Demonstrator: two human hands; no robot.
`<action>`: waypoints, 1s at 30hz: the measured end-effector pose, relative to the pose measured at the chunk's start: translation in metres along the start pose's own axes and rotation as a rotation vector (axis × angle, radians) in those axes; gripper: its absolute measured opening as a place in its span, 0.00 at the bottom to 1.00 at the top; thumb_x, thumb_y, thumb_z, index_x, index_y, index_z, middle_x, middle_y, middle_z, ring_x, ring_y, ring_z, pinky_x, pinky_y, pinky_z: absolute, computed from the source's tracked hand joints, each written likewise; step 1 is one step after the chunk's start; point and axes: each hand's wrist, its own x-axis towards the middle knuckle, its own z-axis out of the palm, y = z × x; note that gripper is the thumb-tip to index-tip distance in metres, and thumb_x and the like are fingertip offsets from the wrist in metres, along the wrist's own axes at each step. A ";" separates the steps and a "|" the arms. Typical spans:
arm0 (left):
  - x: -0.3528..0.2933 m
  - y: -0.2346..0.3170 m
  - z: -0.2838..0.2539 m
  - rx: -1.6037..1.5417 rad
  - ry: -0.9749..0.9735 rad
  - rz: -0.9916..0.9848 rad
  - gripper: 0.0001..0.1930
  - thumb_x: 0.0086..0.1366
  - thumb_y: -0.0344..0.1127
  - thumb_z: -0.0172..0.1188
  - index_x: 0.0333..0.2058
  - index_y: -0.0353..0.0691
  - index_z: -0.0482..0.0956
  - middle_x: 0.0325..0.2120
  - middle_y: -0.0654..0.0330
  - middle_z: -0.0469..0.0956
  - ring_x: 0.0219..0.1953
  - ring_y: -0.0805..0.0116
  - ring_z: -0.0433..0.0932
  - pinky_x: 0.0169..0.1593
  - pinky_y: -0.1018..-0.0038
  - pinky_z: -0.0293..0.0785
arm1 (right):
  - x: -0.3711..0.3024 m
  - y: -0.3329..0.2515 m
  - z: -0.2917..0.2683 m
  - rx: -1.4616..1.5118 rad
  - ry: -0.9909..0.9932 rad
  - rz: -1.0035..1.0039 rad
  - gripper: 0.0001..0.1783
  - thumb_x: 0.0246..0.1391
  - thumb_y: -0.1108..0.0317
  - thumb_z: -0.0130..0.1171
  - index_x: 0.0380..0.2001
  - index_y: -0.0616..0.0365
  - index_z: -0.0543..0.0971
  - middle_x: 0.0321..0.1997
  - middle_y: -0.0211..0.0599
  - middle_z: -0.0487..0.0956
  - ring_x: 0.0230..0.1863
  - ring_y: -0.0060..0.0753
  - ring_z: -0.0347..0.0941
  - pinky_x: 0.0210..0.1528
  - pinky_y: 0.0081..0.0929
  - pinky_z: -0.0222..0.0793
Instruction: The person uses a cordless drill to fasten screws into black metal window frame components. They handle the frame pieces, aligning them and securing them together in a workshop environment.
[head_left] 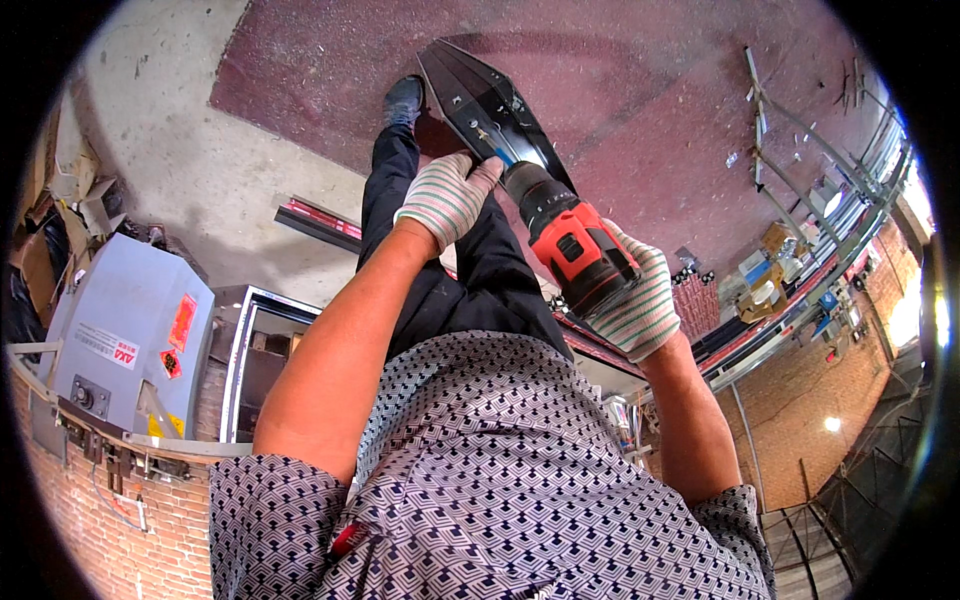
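Observation:
A red and black cordless drill is in my right hand, which wears a striped white knit glove and wraps round its grip. The drill's chuck points forward and left, at a long black metal profile with small fittings on its face. A bit of blue shows between the chuck and the profile. My left hand, in a matching glove, is closed at the profile's near left edge, its thumb stretched toward the blue part. Its other fingertips are hidden.
A dark red mat covers the floor ahead. At left stand a grey machine housing and a metal frame. Dark red-and-black bars lie beside my leg. Long metal profiles and a cluttered bench are at right.

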 end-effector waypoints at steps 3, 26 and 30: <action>0.000 0.000 0.000 -0.009 -0.003 -0.004 0.25 0.67 0.53 0.53 0.42 0.33 0.80 0.35 0.41 0.80 0.40 0.44 0.79 0.45 0.64 0.73 | -0.004 0.001 0.009 -0.035 0.070 0.011 0.14 0.66 0.63 0.45 0.46 0.58 0.75 0.38 0.30 0.82 0.35 0.25 0.80 0.42 0.21 0.80; 0.001 0.003 0.000 0.092 0.041 0.071 0.25 0.67 0.54 0.53 0.42 0.32 0.80 0.36 0.39 0.80 0.42 0.42 0.78 0.46 0.63 0.73 | -0.008 -0.004 0.009 -0.156 0.013 -0.051 0.14 0.66 0.65 0.45 0.47 0.61 0.75 0.40 0.34 0.82 0.36 0.26 0.80 0.45 0.25 0.81; 0.000 0.006 -0.002 0.130 0.045 0.086 0.26 0.67 0.54 0.52 0.42 0.32 0.80 0.36 0.39 0.79 0.43 0.41 0.78 0.46 0.62 0.73 | -0.006 -0.006 0.006 -0.133 0.019 -0.029 0.15 0.66 0.64 0.45 0.47 0.61 0.75 0.39 0.35 0.82 0.36 0.27 0.80 0.45 0.26 0.81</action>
